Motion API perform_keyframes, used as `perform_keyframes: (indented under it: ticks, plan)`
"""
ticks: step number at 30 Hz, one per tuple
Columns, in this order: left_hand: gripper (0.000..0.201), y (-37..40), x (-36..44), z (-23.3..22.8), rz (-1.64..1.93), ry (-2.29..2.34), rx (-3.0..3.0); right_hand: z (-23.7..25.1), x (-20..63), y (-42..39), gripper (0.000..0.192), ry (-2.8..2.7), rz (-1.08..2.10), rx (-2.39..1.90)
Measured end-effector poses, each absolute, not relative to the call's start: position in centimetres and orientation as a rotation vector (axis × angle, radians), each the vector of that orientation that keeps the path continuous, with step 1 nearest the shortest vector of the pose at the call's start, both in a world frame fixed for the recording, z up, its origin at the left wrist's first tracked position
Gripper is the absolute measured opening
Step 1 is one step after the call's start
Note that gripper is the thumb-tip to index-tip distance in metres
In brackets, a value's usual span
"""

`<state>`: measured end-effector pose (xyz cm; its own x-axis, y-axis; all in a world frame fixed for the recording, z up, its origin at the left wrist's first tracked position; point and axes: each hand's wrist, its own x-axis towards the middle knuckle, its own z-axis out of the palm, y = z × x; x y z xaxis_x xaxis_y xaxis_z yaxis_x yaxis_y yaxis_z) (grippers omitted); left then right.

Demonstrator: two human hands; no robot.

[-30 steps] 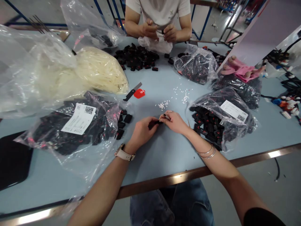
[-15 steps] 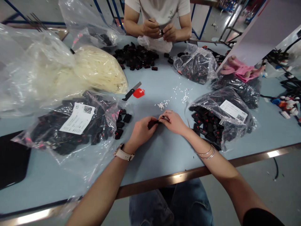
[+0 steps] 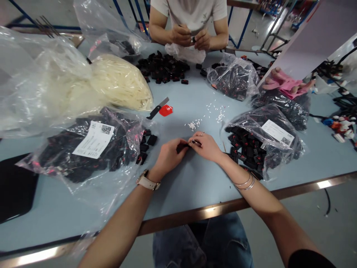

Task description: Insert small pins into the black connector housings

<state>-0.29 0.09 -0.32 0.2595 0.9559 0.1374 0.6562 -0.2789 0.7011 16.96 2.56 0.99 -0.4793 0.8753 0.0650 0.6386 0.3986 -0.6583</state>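
My left hand [image 3: 172,153] and my right hand [image 3: 205,146] meet over the table, fingertips together. Between them is a small black connector housing [image 3: 189,144], mostly covered by the fingers. Both hands are closed on it. Just beyond my fingertips lies a small heap of tiny white pieces [image 3: 192,125], with more scattered farther right. Loose black connector housings [image 3: 247,149] with red parts spill from a clear bag [image 3: 281,150] to the right of my right hand. Left of my left hand, another labelled clear bag [image 3: 64,158] holds similar black parts, several of them lying at its mouth.
A knife [image 3: 157,108] lies beside a red piece [image 3: 166,110]. A large bag of cream strips [image 3: 119,82] stands back left. Across the table, a person [image 3: 189,22] handles a small part behind a black pile [image 3: 163,67]. Pink gloves [image 3: 288,83] rest on a bag at right.
The whole view has shifted very slightly. My hands stay together at the same spot, with only a small change in the right fingers.
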Motion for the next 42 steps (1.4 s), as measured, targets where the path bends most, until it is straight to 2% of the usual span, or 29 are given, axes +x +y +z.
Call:
perform_keyframes:
  ticks: [9,18,25,33,42]
  plan:
    - [0.011,0.1,-0.2,-0.4,0.762,1.454,2.065,1.8,16.8,1.6,0.022,-2.36,0.568,-1.492]
    - [0.013,0.2,-0.4,-0.7,0.792,1.452,2.073,0.5,17.6,2.1,0.023,-2.243,0.754,-1.403]
    - [0.013,0.3,-0.4,-0.7,0.782,1.45,2.062,0.7,17.6,1.9,0.02,-2.295,0.649,-1.426]
    - [0.013,0.3,-0.3,-0.6,0.788,1.459,2.045,1.6,17.2,1.1,0.027,-2.574,0.417,-1.487]
    - [0.015,0.2,-0.3,-0.3,0.768,1.465,2.006,1.4,17.4,1.8,0.024,-2.261,0.694,-1.473]
